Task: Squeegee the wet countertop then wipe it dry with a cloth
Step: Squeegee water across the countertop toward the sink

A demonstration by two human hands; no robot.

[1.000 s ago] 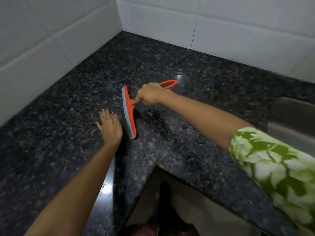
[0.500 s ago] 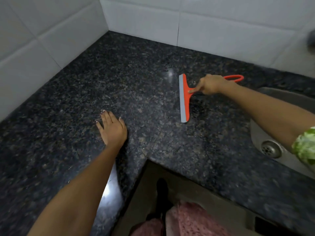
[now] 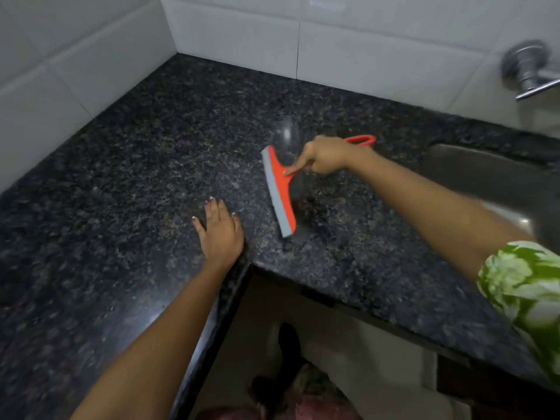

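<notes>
While my left hand (image 3: pixel 220 231) lies flat and spread on the dark granite countertop (image 3: pixel 127 165) by its inner corner, holding nothing, I see my right hand (image 3: pixel 325 156) at about one o'clock from it, closed round the orange squeegee (image 3: pixel 280 189) handle (forefinger stretched along the neck). Its grey blade touches the stone. Farther, at two o'clock, sits the sink (image 3: pixel 491 180), under a wall tap (image 3: pixel 527 68).

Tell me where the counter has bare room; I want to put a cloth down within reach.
The countertop is bare from the left hand back to the tiled corner, and along the back wall behind the squeegee. Another bare strip lies by the front edge, under the right forearm. It is crowded where the right hand holds the squeegee, beside the sink.
</notes>
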